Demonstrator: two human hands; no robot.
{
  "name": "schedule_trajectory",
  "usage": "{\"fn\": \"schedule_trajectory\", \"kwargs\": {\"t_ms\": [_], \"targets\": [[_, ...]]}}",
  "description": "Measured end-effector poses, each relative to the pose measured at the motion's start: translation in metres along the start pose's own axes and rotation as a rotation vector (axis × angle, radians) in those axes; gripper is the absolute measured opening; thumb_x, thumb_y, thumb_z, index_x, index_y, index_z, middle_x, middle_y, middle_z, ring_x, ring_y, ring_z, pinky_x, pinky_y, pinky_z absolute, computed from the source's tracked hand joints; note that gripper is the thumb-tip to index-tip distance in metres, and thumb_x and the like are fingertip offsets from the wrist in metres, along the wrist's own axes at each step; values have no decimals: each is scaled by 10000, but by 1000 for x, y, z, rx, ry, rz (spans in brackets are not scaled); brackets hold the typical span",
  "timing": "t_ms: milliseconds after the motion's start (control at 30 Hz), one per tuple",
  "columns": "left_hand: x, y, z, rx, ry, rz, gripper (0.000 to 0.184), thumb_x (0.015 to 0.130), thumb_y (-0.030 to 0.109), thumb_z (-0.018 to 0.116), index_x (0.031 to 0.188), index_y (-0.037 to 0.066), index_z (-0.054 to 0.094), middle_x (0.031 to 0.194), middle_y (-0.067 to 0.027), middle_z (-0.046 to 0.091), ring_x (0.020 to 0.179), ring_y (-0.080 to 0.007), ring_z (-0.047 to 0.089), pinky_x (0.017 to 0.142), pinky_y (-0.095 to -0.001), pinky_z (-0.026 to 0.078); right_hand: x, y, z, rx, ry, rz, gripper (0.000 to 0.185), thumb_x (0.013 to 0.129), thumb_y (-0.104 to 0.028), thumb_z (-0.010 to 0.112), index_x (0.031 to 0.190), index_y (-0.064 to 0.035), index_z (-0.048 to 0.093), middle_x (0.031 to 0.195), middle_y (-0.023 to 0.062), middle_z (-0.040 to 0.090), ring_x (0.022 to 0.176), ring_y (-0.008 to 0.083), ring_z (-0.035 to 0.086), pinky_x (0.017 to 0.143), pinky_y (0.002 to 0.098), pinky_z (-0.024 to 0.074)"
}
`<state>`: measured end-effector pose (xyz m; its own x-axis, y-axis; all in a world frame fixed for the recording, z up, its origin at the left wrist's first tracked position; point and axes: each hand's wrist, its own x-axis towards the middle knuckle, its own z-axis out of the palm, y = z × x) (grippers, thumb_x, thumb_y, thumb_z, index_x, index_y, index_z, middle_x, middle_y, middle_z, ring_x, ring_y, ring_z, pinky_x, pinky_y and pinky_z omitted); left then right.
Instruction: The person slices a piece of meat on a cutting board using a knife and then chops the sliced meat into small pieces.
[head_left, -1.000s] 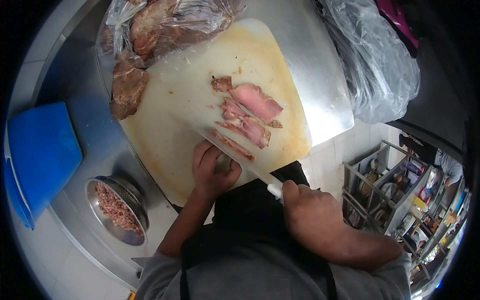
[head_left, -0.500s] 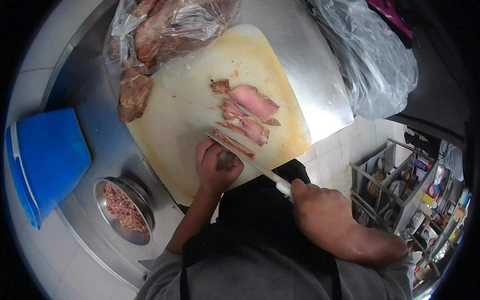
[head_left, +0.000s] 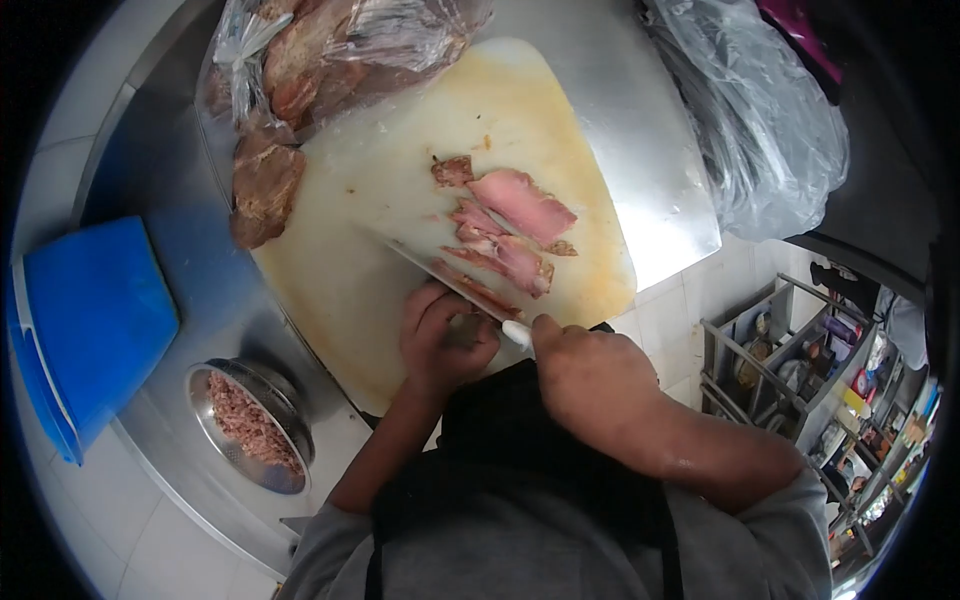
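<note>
My right hand (head_left: 590,385) is wrapped round the white handle of a knife (head_left: 437,278), its blade pointing up and left along a thin strip of meat (head_left: 480,290). Beside the blade, my left hand (head_left: 440,335) rests with curled fingers at the near edge of the cutting board (head_left: 350,290); whatever its fingertips press on is hidden. Farther up the board lie a pink meat slice (head_left: 522,205), cut pieces (head_left: 510,258) and a small brown piece (head_left: 453,171).
Bagged meat (head_left: 320,70) and a brown chunk (head_left: 267,190) sit at the board's upper left. A colander of diced meat (head_left: 250,425) and blue container (head_left: 95,325) stand left. Clear plastic (head_left: 770,130) hangs upper right; shelves (head_left: 780,350) stand right.
My right hand drew back to the right, then moved left with the knife, so the blade now reaches farther past the strip. My left hand stays beside the strip, fingers curled.
</note>
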<state>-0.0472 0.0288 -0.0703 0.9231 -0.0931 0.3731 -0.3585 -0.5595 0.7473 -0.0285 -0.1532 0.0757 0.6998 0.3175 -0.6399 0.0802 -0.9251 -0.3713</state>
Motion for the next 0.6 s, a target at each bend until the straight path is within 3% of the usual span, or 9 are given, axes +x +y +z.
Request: {"fn": "schedule_trajectory", "kwargs": {"t_ms": [133, 433, 500, 600], "targets": [[0, 0, 3, -52, 42, -12, 336, 643, 69, 781, 948, 94, 642, 1077, -101, 629, 962, -281, 638, 814, -383, 550, 6, 0, 6, -2, -35, 13, 123, 876, -64, 535, 976, 6, 518, 775, 194, 671, 686, 364, 706, 599, 460, 566], [-2, 5, 2, 15, 67, 9, 345, 641, 47, 769, 958, 66, 636, 1069, -118, 626, 949, -299, 635, 811, -385, 550, -4, 12, 19, 5, 143, -83, 126, 881, -62, 530, 991, -1, 528, 781, 200, 678, 688, 362, 710, 601, 465, 568], [0, 4, 5, 39, 73, 6, 345, 640, 42, 767, 959, 63, 635, 1069, -120, 626, 950, -299, 633, 810, -385, 550, -26, 13, 9, 40, 23, 41, 115, 899, -74, 523, 993, -8, 534, 781, 205, 681, 689, 375, 706, 610, 478, 567], [-6, 2, 4, 31, 82, 8, 355, 635, 34, 767, 965, 62, 636, 1054, -124, 624, 961, -303, 628, 813, -385, 548, -24, 32, 30, 24, 66, 8, 113, 919, -95, 516, 986, -7, 536, 790, 207, 687, 695, 388, 704, 621, 492, 564]]}}
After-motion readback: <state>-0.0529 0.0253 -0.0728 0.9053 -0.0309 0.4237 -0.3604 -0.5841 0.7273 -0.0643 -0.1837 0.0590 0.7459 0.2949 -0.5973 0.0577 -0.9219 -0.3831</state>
